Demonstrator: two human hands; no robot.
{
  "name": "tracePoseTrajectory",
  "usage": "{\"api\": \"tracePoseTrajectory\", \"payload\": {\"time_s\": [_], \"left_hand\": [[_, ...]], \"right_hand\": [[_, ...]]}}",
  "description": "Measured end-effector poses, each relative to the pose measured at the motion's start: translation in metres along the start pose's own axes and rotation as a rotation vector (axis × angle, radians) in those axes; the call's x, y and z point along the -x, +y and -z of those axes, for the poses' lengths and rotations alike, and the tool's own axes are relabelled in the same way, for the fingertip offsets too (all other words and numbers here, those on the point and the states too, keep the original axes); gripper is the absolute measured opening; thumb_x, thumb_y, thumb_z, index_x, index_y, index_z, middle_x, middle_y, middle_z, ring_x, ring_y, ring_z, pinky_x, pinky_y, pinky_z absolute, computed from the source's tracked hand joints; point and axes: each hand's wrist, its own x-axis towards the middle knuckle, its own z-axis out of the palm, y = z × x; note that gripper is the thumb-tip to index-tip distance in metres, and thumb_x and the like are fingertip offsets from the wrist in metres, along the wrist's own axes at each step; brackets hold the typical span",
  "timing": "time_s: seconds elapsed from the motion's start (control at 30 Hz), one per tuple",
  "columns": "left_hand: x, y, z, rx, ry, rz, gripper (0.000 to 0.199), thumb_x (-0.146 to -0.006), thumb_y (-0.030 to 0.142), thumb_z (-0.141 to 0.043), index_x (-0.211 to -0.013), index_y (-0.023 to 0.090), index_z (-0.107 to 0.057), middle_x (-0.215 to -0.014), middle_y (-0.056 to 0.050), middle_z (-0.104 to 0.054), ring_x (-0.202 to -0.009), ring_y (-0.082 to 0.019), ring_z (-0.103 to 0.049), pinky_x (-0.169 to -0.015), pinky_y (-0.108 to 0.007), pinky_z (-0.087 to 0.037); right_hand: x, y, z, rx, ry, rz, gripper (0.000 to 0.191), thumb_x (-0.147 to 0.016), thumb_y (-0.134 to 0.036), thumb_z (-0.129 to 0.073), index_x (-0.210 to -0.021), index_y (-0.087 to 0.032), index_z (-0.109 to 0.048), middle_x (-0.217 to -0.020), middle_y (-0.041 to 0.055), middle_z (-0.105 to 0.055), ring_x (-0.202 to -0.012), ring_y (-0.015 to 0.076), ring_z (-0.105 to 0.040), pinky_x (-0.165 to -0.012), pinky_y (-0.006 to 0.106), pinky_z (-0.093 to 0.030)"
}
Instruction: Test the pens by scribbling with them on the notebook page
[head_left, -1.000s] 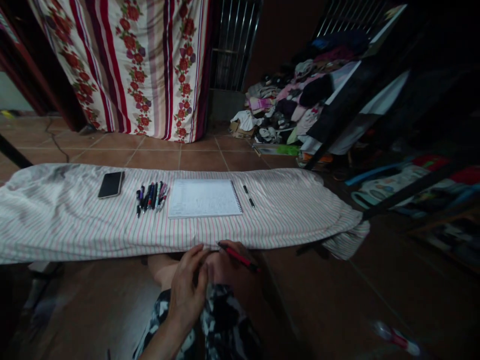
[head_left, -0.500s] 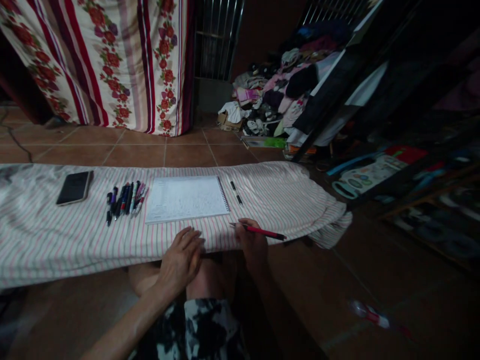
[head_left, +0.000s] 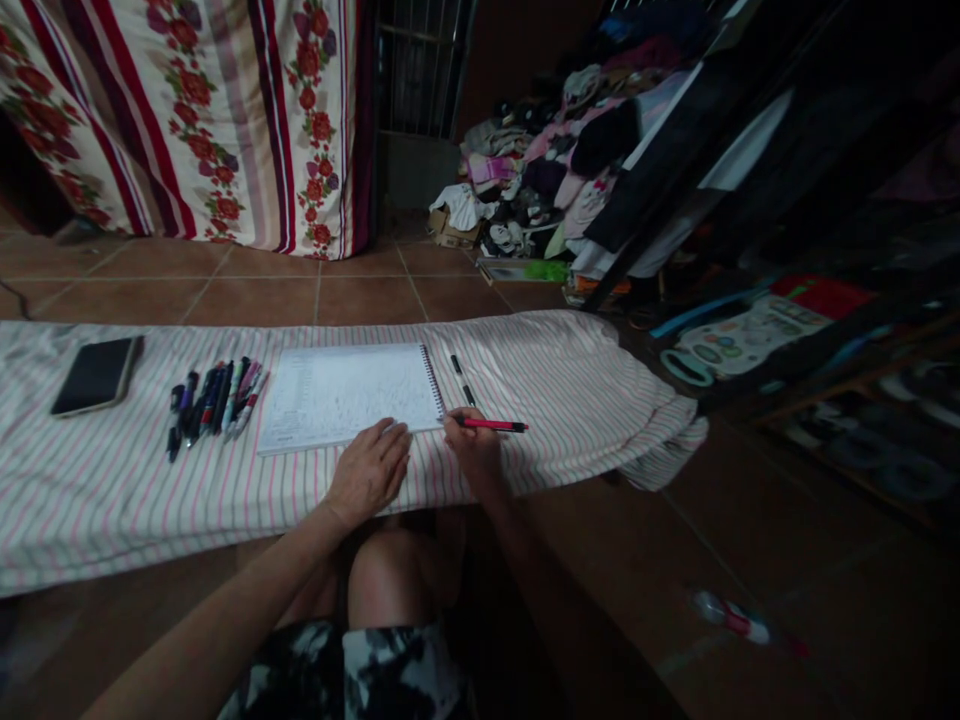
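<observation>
A seated person's two hands reach forward over a surface (head_left: 555, 400) draped in striped cloth, the right one holding a red pen (head_left: 495, 425).

The left hand (head_left: 370, 468) is palm down, fingers extended and close together, gripping nothing, its fingertips over the near edge of an open spiral notebook (head_left: 349, 385); the right hand (head_left: 476, 455) is closed around the red pen, which lies nearly level beside the notebook's near right corner, writing end leftward. A black pen (head_left: 462, 380) lies just right of the notebook; to its left are a cluster of pens (head_left: 217, 400) and, farther left, a dark-screened phone (head_left: 97, 375). Beyond, a floral striped curtain (head_left: 195, 130) hangs above a tiled floor (head_left: 360, 295), with heaped clothes (head_left: 547, 170) to its right in the dim room.
</observation>
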Motion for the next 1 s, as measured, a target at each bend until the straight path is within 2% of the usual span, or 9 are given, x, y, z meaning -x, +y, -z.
{"api": "tracePoseTrajectory", "payload": {"time_s": [0.23, 0.37, 0.57, 0.83, 1.0], "left_hand": [[0.004, -0.001, 0.001, -0.120, -0.034, -0.003, 0.028, -0.087, 0.017, -0.045, -0.107, 0.012, -0.063, -0.112, -0.014, -0.065, -0.103, -0.028, -0.056, -0.084, -0.043, -0.047], [0.005, 0.000, -0.001, -0.101, -0.045, -0.005, 0.030, -0.086, 0.016, -0.044, -0.110, 0.014, -0.062, -0.113, -0.014, -0.065, -0.105, -0.028, -0.056, -0.085, -0.044, -0.046], [0.006, -0.001, -0.003, -0.096, -0.027, -0.003, 0.027, -0.085, 0.017, -0.046, -0.104, 0.014, -0.065, -0.113, -0.014, -0.065, -0.105, -0.028, -0.057, -0.085, -0.043, -0.046], [0.008, 0.000, -0.005, -0.122, -0.056, -0.003, 0.027, -0.085, 0.020, -0.047, -0.104, 0.015, -0.065, -0.115, -0.012, -0.064, -0.108, -0.028, -0.055, -0.089, -0.043, -0.044], [0.008, 0.000, -0.005, -0.132, -0.044, -0.004, 0.025, -0.085, 0.019, -0.047, -0.101, 0.015, -0.066, -0.114, -0.011, -0.065, -0.107, -0.028, -0.055, -0.088, -0.042, -0.043]], "right_hand": [[0.006, -0.002, -0.012, 0.029, -0.112, 0.064, 0.025, -0.080, -0.043, -0.050, -0.080, -0.020, -0.060, -0.056, -0.0026, -0.061, -0.053, 0.0131, -0.059, -0.053, 0.022, -0.042], [0.004, -0.004, -0.014, 0.028, -0.112, 0.076, 0.025, -0.081, -0.043, -0.050, -0.081, -0.020, -0.059, -0.058, -0.0017, -0.061, -0.055, 0.0139, -0.060, -0.055, 0.023, -0.043], [0.005, -0.012, -0.022, 0.038, -0.154, 0.091, 0.020, -0.080, -0.040, -0.051, -0.079, -0.021, -0.059, -0.060, -0.0012, -0.062, -0.058, 0.0145, -0.061, -0.057, 0.023, -0.045], [0.003, 0.000, -0.032, 0.106, -0.190, 0.062, 0.022, -0.081, -0.041, -0.051, -0.081, -0.022, -0.062, -0.058, -0.0009, -0.064, -0.056, 0.0149, -0.062, -0.056, 0.023, -0.043], [0.003, 0.004, -0.036, 0.217, -0.151, 0.149, 0.025, -0.083, -0.042, -0.050, -0.082, -0.021, -0.064, -0.061, 0.0015, -0.066, -0.061, 0.0165, -0.065, -0.061, 0.024, -0.044]]}}
